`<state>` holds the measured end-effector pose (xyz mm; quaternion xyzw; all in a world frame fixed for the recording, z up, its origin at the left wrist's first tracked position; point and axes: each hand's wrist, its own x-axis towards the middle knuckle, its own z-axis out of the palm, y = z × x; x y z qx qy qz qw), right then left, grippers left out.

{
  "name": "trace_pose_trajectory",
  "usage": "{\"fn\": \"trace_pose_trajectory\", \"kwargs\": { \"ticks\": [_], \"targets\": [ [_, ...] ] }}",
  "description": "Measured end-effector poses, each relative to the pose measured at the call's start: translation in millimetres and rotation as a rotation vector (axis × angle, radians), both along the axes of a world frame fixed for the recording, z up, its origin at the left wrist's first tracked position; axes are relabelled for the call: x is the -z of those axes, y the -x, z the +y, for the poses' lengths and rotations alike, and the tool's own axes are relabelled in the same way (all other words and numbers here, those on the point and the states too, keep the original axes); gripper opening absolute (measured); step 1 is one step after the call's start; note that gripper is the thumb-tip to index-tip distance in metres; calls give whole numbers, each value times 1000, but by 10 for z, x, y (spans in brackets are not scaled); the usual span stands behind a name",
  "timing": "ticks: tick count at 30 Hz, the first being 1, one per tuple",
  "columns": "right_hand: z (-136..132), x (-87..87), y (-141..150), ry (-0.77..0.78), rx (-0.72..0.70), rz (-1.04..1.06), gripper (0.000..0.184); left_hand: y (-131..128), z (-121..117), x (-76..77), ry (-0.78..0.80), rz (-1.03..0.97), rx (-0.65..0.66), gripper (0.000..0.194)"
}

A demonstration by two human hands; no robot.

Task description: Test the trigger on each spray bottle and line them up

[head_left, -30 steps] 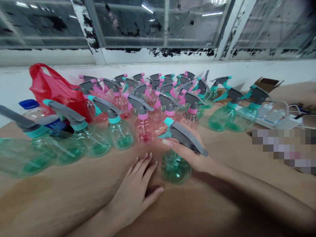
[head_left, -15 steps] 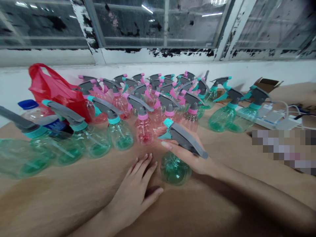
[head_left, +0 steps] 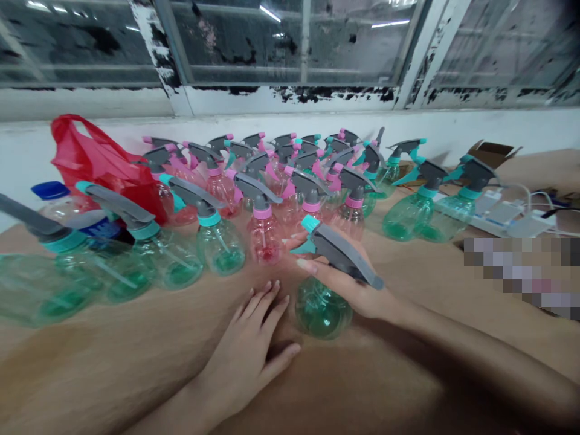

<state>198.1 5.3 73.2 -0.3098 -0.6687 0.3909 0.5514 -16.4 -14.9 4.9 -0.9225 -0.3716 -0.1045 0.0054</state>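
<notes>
A green spray bottle [head_left: 323, 311] with a grey and turquoise trigger head stands upright on the wooden table [head_left: 172, 356]. My right hand [head_left: 362, 290] is wrapped round its neck, just under the trigger head, and hides the collar. To the left of that bottle my left hand [head_left: 254, 338] lies on the tabletop, fingers spread and holding nothing. Beyond my hands a pink spray bottle [head_left: 265, 238] stands closest. Another green spray bottle [head_left: 222, 248] is beside it on the left.
Several pink and green spray bottles crowd the back of the table. At the left are a red plastic bag [head_left: 109, 163] and a blue-capped bottle [head_left: 52, 192]. A white power strip [head_left: 512, 220] with cables and an open cardboard box [head_left: 492, 156] lie at the right.
</notes>
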Motion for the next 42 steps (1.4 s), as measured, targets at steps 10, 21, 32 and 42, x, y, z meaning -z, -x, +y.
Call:
{"fn": "trace_pose_trajectory", "kwargs": {
  "ticks": [10,21,32,42],
  "targets": [
    [-5,-11,3,24,4,-5,23,-2,7,-3,-7,15,17,61],
    [-46,-101,-23,-15,94,-156,17,5,9,10,-9,14,6,61],
    [-34,-145,-12,-53,121,-215,26,4,10,17,-3,6,-1,61],
    [-26,-54,-37,-44,123,-166,18,5,8,9,8,-19,4,61]
  ]
}}
